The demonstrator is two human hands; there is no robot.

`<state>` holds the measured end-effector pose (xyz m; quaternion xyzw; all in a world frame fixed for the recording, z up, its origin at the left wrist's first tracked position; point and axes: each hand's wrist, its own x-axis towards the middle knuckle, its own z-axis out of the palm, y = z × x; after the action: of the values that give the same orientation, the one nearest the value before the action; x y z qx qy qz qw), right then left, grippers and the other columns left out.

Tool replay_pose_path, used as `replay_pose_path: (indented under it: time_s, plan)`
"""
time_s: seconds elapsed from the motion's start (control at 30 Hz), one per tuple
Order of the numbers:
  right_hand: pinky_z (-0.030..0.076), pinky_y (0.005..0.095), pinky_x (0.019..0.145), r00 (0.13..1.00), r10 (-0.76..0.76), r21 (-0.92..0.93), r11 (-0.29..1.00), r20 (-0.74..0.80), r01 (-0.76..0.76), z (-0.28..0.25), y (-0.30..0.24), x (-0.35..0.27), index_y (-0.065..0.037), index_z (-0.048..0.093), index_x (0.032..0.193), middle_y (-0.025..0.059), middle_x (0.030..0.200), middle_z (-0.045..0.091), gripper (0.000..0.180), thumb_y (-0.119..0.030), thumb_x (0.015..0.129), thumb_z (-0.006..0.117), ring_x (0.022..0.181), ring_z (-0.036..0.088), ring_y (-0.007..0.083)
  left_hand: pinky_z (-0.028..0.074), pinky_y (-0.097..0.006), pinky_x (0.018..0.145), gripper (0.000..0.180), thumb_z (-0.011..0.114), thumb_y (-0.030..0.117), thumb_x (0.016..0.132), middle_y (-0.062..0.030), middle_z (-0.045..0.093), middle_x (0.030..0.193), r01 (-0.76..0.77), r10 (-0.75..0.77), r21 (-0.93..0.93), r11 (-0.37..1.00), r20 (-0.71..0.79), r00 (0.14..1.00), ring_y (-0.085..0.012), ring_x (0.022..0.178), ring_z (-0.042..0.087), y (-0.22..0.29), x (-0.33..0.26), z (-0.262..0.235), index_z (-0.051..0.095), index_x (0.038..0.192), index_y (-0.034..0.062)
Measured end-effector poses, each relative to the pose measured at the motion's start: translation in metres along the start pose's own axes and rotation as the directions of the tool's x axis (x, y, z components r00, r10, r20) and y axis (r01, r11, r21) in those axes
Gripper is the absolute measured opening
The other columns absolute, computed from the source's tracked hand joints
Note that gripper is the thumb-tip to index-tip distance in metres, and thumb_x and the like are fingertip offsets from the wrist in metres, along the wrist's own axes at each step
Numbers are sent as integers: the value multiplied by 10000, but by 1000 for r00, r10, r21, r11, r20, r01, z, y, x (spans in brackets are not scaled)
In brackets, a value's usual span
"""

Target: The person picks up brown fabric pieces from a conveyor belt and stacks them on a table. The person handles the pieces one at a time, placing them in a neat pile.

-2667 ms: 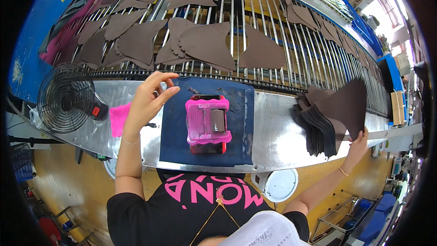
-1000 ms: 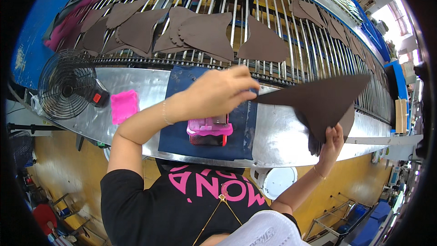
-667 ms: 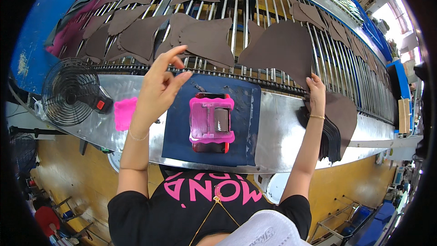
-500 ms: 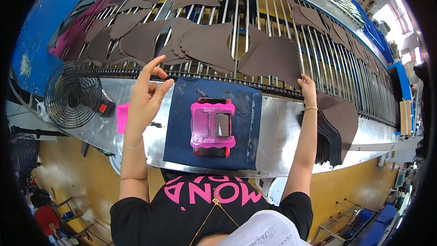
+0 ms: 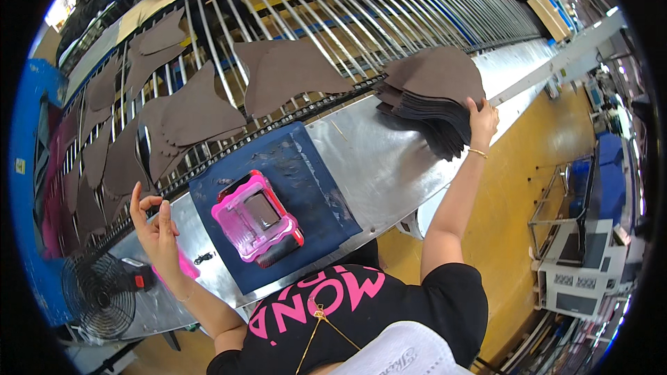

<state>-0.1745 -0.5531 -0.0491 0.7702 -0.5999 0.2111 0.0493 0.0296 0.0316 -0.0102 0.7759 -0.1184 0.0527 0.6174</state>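
Note:
My right hand (image 5: 481, 123) is at the right edge of a thick stack of brown cut sheet pieces (image 5: 438, 80), with its fingers closed on the edge of the top. The stack lies on the metal table beside the rail rack, its dark layers fanning out at the front. My left hand (image 5: 158, 232) is raised over the table's left part, holding nothing. Its index finger is stretched out and the other fingers are loosely bent. Nearest to it are a pink piece (image 5: 182, 266) and brown pieces (image 5: 125, 160) lying on the rack.
A rack of metal rails (image 5: 326, 21) runs along the table's far side, with more brown pieces (image 5: 281, 80) on it. On a dark blue mat (image 5: 319, 198) sits a pink plastic frame (image 5: 236, 229) over a red and black object. A black wire fan (image 5: 97, 296) stands at left.
The whole view has turned to the right. My right hand has moved from a brown piece on the rack to the stack's right edge. My left hand stays raised with nothing in it.

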Motion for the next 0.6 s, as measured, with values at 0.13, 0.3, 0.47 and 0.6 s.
replay_pose_path:
  time_s: [0.13,0.3,0.47,0.6]
  plan:
    - [461,447,908,987,45,-33,999,157,-40,6,45,15,-69,624,1162,170,1144,600,590,-541,808,637,1093,562,335,320,-153,436,521,594,76,915,-33,524,988,-4,5,-27,1000,28,1000,-5,511,392,-8,3,7,381,1390,84]
    - [476,437,866,986,-16,30,999,168,11,16,59,38,-23,645,1039,199,1045,632,581,-508,731,733,1016,593,346,321,-154,444,530,610,73,905,-29,524,995,-12,14,-63,998,32,999,-5,519,391,-1,-1,9,389,1386,94]
    - [498,449,828,959,-76,-61,994,272,96,6,56,56,-31,679,961,215,964,664,558,-524,707,743,949,631,351,322,-157,455,531,620,50,888,-20,519,999,20,-20,-20,1000,9,1000,-3,537,386,-5,-8,-6,414,1374,107]
    - [501,448,758,937,-149,-46,984,317,172,31,96,79,-5,714,815,210,823,688,608,-603,713,688,828,672,344,326,-154,449,553,632,27,865,-4,518,989,59,-59,12,998,-36,998,0,535,383,-4,-17,-12,427,1371,117]
